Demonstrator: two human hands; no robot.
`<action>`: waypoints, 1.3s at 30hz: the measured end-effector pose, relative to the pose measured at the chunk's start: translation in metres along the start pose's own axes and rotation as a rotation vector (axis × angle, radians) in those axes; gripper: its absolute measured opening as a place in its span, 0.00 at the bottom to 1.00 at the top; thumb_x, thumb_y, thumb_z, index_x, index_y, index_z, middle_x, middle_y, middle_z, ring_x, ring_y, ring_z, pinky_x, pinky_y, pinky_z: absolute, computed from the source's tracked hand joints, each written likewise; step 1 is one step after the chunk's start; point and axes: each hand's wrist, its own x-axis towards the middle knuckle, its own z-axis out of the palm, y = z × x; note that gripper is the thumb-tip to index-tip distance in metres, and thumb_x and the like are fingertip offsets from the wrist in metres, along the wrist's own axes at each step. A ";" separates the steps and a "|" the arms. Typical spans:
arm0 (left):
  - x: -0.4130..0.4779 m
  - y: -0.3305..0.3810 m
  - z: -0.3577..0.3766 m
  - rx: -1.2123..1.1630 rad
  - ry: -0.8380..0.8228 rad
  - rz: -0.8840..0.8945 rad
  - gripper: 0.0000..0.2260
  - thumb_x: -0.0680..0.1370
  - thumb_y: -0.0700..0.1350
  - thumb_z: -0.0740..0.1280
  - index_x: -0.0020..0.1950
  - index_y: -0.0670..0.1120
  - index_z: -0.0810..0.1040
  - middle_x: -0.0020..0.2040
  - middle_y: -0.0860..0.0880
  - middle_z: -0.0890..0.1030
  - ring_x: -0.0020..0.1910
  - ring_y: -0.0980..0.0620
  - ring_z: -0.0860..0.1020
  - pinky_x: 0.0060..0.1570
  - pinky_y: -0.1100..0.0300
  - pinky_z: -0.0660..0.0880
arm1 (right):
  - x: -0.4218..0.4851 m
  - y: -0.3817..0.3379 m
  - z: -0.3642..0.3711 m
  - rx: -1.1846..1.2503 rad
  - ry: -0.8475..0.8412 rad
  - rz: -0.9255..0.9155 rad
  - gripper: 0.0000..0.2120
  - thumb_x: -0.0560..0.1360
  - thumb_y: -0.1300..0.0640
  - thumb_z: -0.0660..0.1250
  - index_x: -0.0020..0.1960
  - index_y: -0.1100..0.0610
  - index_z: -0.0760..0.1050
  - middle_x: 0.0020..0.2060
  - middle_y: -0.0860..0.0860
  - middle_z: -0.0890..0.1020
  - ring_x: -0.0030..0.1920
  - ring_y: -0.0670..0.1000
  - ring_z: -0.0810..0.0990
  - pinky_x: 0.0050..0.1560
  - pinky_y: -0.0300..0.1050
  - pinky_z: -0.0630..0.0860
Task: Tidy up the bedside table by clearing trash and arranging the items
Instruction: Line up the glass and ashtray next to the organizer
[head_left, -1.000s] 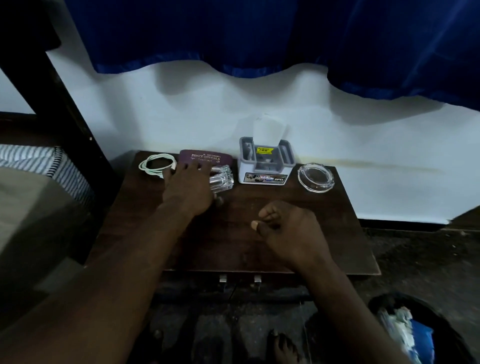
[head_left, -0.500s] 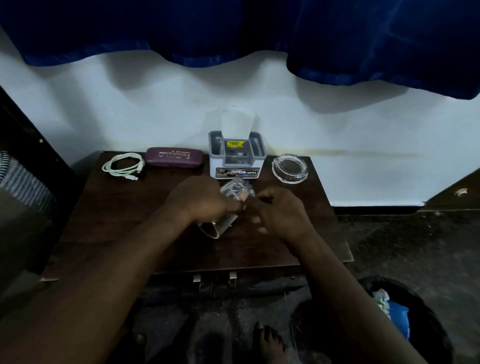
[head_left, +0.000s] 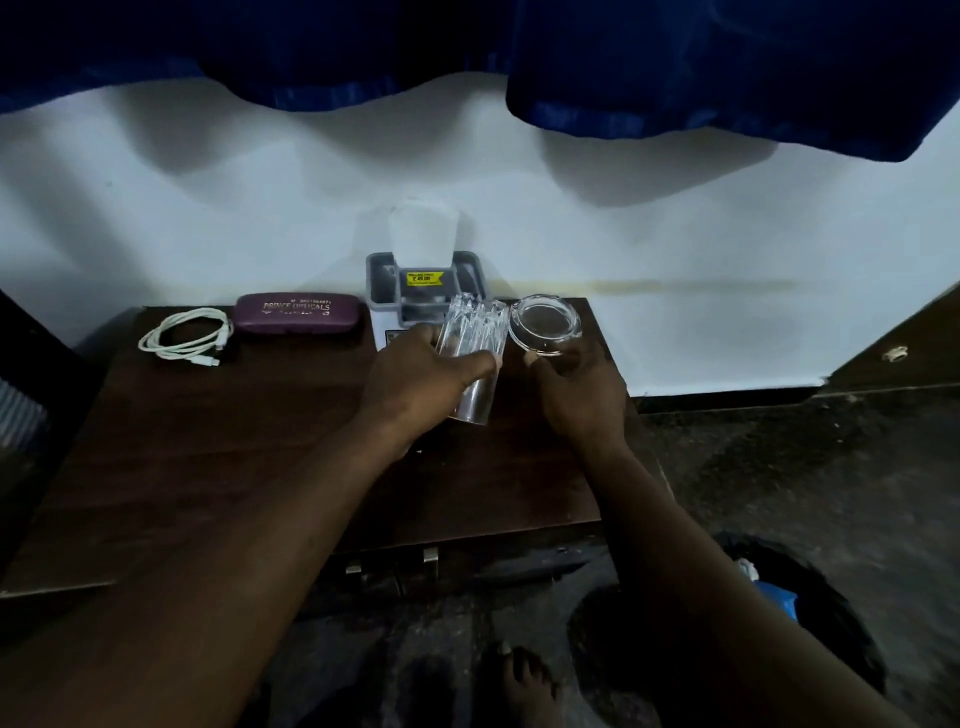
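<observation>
Head view: left hand (head_left: 421, 379) gripped a clear glass tumbler (head_left: 475, 343), fingers & thumb wrapped round it, tumbler tilted w/ rim toward the wall, over the worktop (head_left: 234, 441) just in front of a grey organiser box (head_left: 384, 283). Right hand (head_left: 582, 389) sat at the near rim of the glass ashtray (head_left: 545, 325), fingers curled; couldn't tell if it held the rim. Purple spectacle case (head_left: 296, 314) & coiled white cable (head_left: 184, 338) lay at back left.

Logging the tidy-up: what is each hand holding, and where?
The left hand grips the clear tumbler around its middle. The right hand is at the near rim of the glass ashtray; whether it grips cannot be told.
</observation>
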 end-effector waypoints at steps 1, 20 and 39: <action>0.001 0.000 0.003 -0.017 0.017 0.002 0.20 0.63 0.62 0.76 0.48 0.52 0.82 0.39 0.56 0.85 0.38 0.56 0.83 0.41 0.55 0.81 | 0.007 0.004 0.003 -0.034 0.009 -0.004 0.25 0.74 0.41 0.74 0.64 0.55 0.77 0.58 0.55 0.83 0.60 0.58 0.81 0.56 0.44 0.71; 0.014 -0.013 0.010 0.006 0.080 0.122 0.27 0.65 0.53 0.80 0.60 0.53 0.76 0.46 0.59 0.83 0.43 0.61 0.81 0.43 0.64 0.76 | 0.074 0.004 0.040 -0.354 0.053 -0.079 0.47 0.65 0.27 0.72 0.78 0.47 0.65 0.74 0.52 0.73 0.70 0.63 0.68 0.63 0.56 0.74; 0.009 -0.006 0.004 -0.113 0.118 0.102 0.25 0.67 0.54 0.80 0.60 0.51 0.76 0.47 0.56 0.83 0.45 0.59 0.82 0.50 0.51 0.82 | 0.081 -0.018 0.014 0.863 -0.163 0.511 0.18 0.84 0.45 0.58 0.65 0.52 0.80 0.54 0.60 0.86 0.42 0.60 0.87 0.31 0.50 0.83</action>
